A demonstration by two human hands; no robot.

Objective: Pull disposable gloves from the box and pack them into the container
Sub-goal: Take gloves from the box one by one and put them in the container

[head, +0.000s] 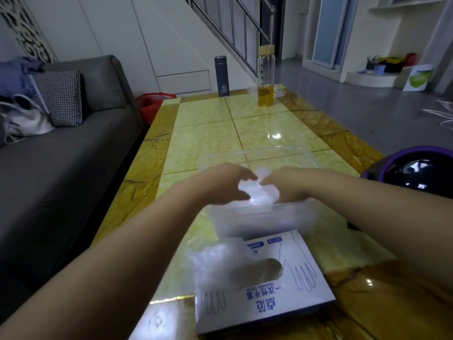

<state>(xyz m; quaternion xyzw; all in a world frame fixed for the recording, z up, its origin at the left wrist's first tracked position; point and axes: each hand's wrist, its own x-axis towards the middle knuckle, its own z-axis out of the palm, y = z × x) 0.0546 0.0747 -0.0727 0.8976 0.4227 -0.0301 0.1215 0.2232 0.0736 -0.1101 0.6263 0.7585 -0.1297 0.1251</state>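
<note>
Holding: the left hand (220, 182) and the right hand (289, 185) both pinch one crumpled wad of clear gloves (257, 193) with curled fingertips, and the two hands almost touch each other.
Wad position: over the opening of the container (257, 218), at the level of its rim.
Container: one clear plastic tub, standing on the table (208, 133) just behind the box.
Box: one white and blue glove box (289, 298) lies flat at the near edge with its oval opening facing up; one tuft of gloves (215, 263) sticks out of it on the left side.
Lid: one clear flat piece (269, 153) lies beyond the hands. It is perhaps the lid of the tub, but the view is too faint to be sure.
Bottles: two at the far end, one dark flask (221, 76) and one glass bottle (265, 77) with yellow liquid, standing apart.
Other things: one black helmet (416, 170) with a purple rim at the right, and one grey sofa (61, 155) at the left.
</note>
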